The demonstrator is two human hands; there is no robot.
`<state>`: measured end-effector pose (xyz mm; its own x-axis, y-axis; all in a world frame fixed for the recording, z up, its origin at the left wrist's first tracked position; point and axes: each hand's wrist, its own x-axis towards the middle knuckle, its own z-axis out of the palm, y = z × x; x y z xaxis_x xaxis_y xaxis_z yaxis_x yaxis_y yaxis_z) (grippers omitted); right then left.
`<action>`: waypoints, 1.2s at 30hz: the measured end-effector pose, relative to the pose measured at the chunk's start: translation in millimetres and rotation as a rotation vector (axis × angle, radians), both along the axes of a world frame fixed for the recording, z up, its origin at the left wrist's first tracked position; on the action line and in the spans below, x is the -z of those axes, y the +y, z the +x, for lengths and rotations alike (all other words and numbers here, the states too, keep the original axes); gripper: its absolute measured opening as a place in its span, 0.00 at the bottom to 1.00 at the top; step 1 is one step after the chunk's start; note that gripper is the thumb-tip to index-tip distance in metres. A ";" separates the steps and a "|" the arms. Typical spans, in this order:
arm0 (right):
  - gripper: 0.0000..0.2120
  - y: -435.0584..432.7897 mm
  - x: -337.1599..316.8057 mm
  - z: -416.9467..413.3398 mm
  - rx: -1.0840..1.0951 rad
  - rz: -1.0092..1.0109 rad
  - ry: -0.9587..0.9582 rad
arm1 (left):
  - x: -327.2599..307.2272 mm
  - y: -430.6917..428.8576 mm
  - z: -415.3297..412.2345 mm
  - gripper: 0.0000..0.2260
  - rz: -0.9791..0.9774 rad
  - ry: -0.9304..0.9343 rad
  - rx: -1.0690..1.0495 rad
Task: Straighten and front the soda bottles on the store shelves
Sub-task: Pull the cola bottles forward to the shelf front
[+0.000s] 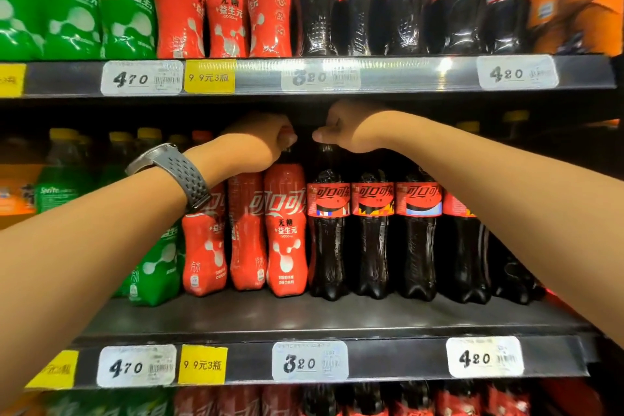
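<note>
Red bottle (285,230) stands on the middle shelf (304,314), its cap clamped in my left hand (256,142), while my right hand (341,132) curls over the neighbouring black bottle (327,230), where I cannot tell if it grips, so a hard twist could topple either bottle.

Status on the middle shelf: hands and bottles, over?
Left hand grips red-sleeved bottle by cap. Right hand curled on dark cola bottle top. Upper shelf close above both.

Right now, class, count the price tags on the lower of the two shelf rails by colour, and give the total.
White tags: 3
Yellow tags: 2
Total: 5
</note>
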<state>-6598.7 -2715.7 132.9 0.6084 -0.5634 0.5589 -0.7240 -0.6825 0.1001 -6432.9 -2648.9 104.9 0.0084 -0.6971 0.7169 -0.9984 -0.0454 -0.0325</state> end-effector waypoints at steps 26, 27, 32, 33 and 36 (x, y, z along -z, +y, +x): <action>0.21 13.3 1.2 16.1 -0.043 -0.004 -0.011 | -10.3 14.7 12.8 0.16 0.025 -0.008 0.083; 0.19 15.4 3.3 24.4 -0.046 -0.040 -0.012 | -11.8 16.6 18.0 0.15 0.027 -0.003 0.091; 0.19 27.1 4.6 66.2 -0.109 -0.099 -0.002 | -11.8 25.7 54.1 0.16 0.036 -0.077 0.033; 0.20 28.9 3.5 73.8 -0.116 -0.089 0.001 | -10.9 28.1 62.4 0.16 0.030 -0.100 0.009; 0.23 31.9 2.0 95.6 -0.065 -0.129 0.045 | -8.4 33.6 86.7 0.19 0.038 -0.131 -0.082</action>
<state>-6503.1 -2683.7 130.9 0.6674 -0.4472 0.5954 -0.6712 -0.7076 0.2210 -6346.3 -2615.3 113.3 -0.0255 -0.7245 0.6888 -0.9784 -0.1232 -0.1659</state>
